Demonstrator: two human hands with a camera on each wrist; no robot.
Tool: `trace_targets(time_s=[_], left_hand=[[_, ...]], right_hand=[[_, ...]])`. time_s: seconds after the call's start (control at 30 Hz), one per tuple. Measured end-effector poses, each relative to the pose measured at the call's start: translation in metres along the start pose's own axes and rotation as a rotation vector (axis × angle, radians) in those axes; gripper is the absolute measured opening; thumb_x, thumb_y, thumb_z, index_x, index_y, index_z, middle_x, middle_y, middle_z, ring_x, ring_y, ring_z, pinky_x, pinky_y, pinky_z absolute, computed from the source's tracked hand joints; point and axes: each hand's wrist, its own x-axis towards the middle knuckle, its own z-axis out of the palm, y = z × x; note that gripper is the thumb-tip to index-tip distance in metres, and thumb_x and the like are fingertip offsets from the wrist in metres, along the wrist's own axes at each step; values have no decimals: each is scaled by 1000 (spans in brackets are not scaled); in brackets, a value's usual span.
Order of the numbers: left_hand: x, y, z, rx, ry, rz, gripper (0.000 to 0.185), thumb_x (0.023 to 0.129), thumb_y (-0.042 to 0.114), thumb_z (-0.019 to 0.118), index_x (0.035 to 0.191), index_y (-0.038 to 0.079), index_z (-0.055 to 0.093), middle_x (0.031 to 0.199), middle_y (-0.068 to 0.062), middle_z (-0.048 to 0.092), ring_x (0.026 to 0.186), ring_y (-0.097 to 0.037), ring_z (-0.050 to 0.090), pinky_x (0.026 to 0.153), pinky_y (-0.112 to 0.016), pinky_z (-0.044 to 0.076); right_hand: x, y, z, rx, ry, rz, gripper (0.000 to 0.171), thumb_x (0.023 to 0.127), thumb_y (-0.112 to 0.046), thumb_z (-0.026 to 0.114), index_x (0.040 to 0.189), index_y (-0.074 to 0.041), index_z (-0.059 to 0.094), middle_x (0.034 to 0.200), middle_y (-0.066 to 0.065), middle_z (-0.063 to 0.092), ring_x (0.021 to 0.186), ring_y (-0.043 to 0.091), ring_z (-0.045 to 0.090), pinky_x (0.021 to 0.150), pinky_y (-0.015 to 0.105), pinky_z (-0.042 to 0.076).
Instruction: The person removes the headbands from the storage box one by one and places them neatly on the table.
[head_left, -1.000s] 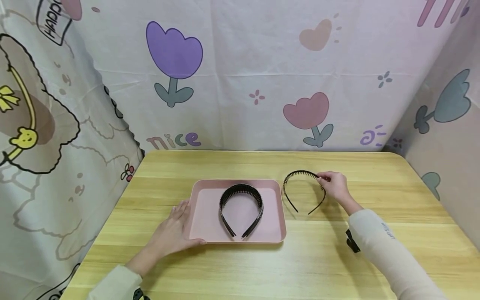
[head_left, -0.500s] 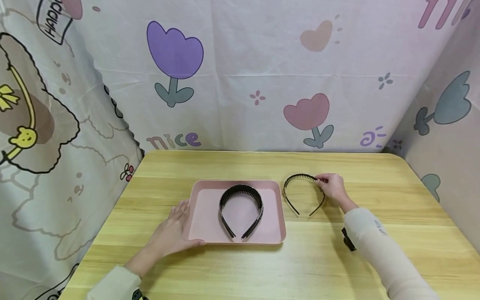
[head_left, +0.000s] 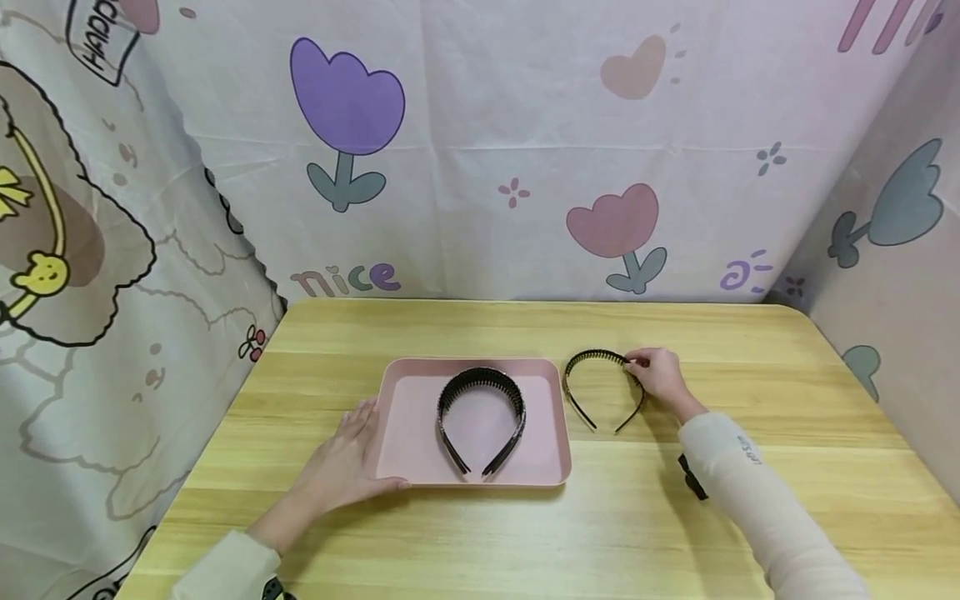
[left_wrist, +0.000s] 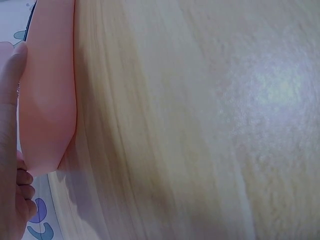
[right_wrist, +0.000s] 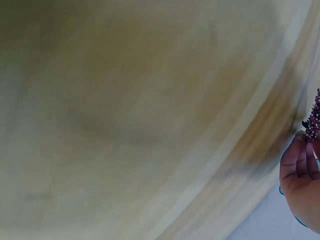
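Note:
A thin black toothed headband (head_left: 596,353) is just right of the pink tray (head_left: 405,417), its arch away from me and its tips toward me. My right hand (head_left: 660,375) pinches its right side between thumb and fingers. A speckled part of the headband (right_wrist: 314,120) shows above the fingertips in the right wrist view. Inside the tray lies a thick black bundle of headbands (head_left: 483,378), apparently stacked together. My left hand (head_left: 337,467) rests against the tray's near left corner, fingers along the left side and thumb along the front wall (left_wrist: 50,90).
All of this is on a wooden table (head_left: 487,550) with a rounded far right corner. A printed cloth (head_left: 465,167) hangs behind the table and along both sides. A black strap (head_left: 692,477) is at the right sleeve.
My right hand has shifted slightly left and toward me, bringing the thin headband along, closer to the tray. The left hand, tray and stacked headbands have stayed in place.

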Motion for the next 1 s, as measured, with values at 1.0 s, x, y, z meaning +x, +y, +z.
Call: trace_targets(time_s=[1.0], left_hand=[[-1,0,0,-6,-14,-11,116,64,73,63,136,-13,35,144,-28,33,135,-40,32,111,-48,30]], right_hand=[[-16,-39,-5,115,239,-49,27,83,-4,65,104,12,64,94,29,66,82,35,63,60,1,39]])
